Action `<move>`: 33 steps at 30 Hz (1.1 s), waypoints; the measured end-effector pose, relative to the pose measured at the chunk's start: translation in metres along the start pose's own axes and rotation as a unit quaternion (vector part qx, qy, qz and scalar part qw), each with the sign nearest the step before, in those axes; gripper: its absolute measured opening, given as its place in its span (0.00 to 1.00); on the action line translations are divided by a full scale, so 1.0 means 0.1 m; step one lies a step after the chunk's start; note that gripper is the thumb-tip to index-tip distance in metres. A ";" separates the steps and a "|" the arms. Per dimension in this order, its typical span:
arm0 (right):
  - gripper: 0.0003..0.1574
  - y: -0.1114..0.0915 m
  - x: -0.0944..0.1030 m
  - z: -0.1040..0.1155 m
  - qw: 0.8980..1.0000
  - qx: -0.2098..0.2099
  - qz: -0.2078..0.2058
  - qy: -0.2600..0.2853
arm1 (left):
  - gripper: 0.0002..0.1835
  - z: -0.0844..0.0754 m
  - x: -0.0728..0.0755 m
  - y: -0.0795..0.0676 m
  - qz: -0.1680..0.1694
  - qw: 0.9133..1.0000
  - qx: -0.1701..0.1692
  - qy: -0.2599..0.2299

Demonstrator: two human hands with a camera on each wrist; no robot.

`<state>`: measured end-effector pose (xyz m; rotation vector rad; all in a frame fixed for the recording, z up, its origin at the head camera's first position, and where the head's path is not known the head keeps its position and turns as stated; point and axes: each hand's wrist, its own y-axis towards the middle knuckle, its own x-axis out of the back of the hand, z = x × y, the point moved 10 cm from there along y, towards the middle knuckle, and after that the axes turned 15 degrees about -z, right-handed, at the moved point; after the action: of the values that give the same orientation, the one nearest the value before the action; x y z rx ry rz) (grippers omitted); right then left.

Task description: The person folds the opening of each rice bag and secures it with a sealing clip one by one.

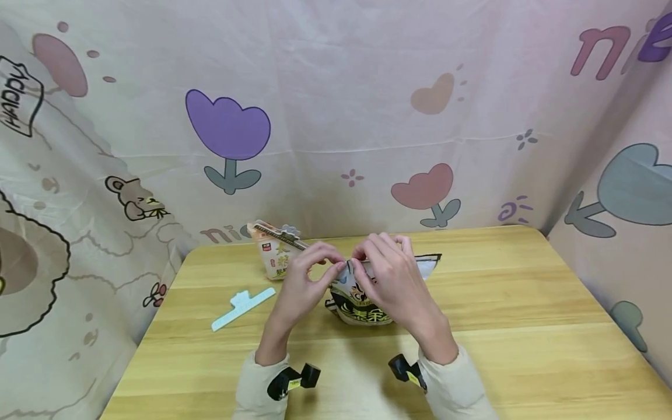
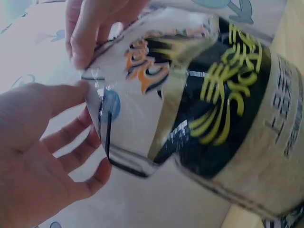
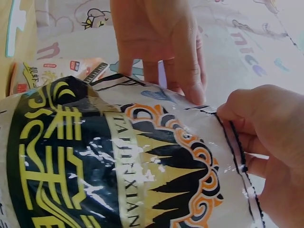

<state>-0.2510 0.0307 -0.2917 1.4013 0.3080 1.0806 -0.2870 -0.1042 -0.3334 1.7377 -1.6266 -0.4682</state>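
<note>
A plastic bag (image 1: pixel 362 303) with a black band, yellow lettering and an orange pattern stands on the table, its lower part filled with something pale. My left hand (image 1: pixel 310 280) pinches the bag's top edge between thumb and index finger, the other fingers behind it. Right beside it, my right hand (image 1: pixel 391 277) pinches the same edge with thumb and fingers. In the left wrist view, the printed front of the bag (image 2: pixel 213 95) slopes down from both thumbs. The dark-lined top seam (image 3: pixel 247 180) runs through the right hand's grip in the right wrist view.
A light blue bag clip (image 1: pixel 242 308) lies on the wooden table (image 1: pixel 525 326) to the left. Behind the left hand stands a second printed bag (image 1: pixel 273 256) with a clip (image 1: pixel 286 233) across its top. A patterned cloth (image 1: pixel 325 116) hangs behind and beside the table.
</note>
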 end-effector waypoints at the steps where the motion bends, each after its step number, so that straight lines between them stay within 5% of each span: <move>1: 0.04 0.00 0.00 0.00 1.000 0.003 -0.002 0.000 | 0.03 0.01 0.00 0.00 0.005 1.000 -0.004 0.003; 15: 0.04 0.00 -0.02 0.01 1.000 0.017 -0.015 -0.005 | 0.03 0.22 0.13 -0.06 0.097 0.993 0.007 0.074; 33: 0.04 0.00 0.00 0.00 1.000 0.019 -0.021 -0.004 | 0.03 0.32 0.12 -0.10 0.142 0.983 0.027 0.117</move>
<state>-0.2517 0.0307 -0.2916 1.4260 0.3517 1.0381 -0.2999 -0.1237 -0.3605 1.5021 -1.6909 -0.0809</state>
